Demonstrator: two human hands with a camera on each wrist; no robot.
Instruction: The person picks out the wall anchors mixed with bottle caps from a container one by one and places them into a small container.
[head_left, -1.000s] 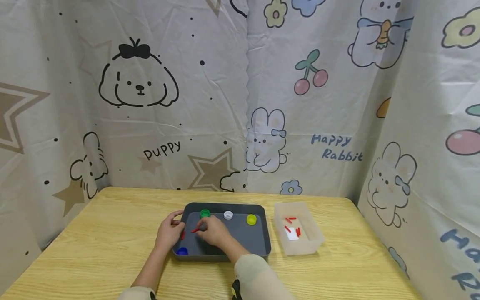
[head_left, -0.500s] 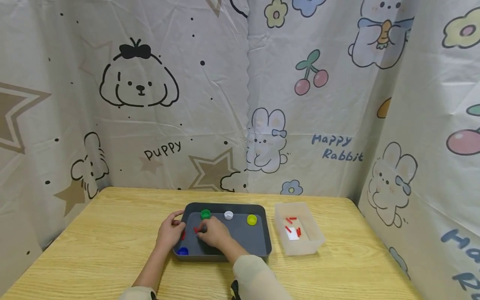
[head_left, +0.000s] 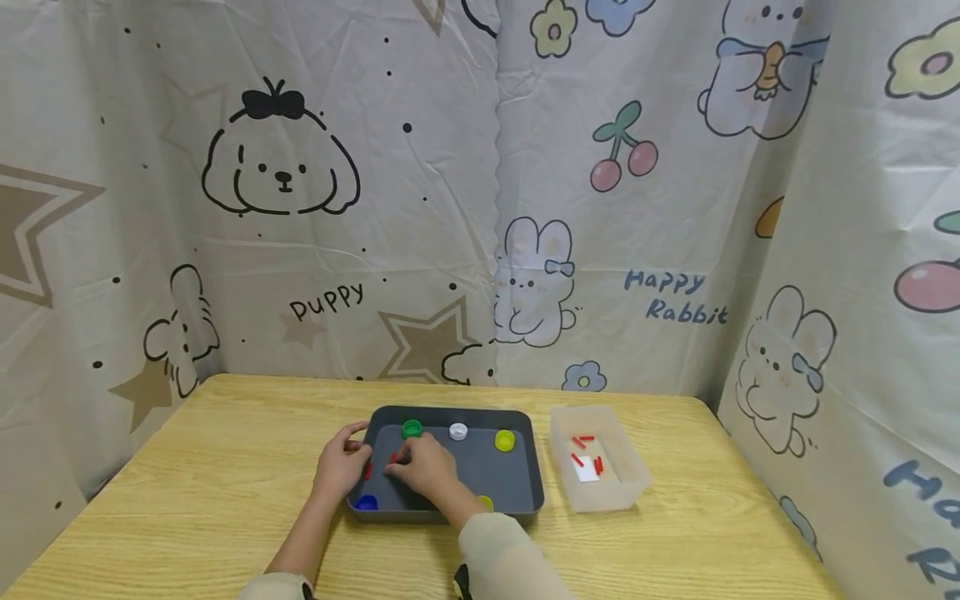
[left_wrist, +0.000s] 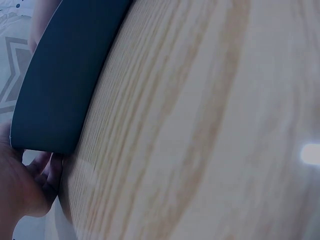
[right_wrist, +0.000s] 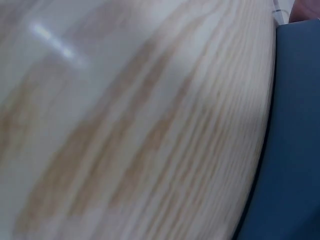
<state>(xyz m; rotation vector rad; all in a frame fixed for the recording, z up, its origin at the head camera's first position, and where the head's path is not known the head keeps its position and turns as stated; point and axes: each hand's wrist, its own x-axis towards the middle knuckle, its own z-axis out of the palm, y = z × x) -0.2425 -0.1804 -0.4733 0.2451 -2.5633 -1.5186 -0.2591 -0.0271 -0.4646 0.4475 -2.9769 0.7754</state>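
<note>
In the head view, my left hand (head_left: 343, 463) grips the left wall of a dark grey tray (head_left: 480, 467). The left wrist view shows fingers (left_wrist: 47, 175) curled at the tray's corner. My right hand (head_left: 426, 467) is inside the tray, thumb and index finger pinching a short red stick (head_left: 392, 457). Another red stick (head_left: 368, 472) lies along the tray's left side. Around them are small round caps: green (head_left: 412, 428), white (head_left: 458, 431), yellow (head_left: 505, 441) and blue (head_left: 367, 502). A second yellow piece (head_left: 486, 503) is partly hidden by the right forearm.
Right of the tray stands a translucent plastic box (head_left: 633, 477) holding several red sticks (head_left: 578, 460) and a white paper piece (head_left: 588, 470). Both containers rest on a wood-grain table (head_left: 225, 467). A printed curtain (head_left: 420, 208) hangs behind and at the sides.
The red stick at my right hand has turned from slanting sideways to pointing away from me. The right hand shifted slightly, and a yellow piece now shows beside the forearm. My left hand stays put.
</note>
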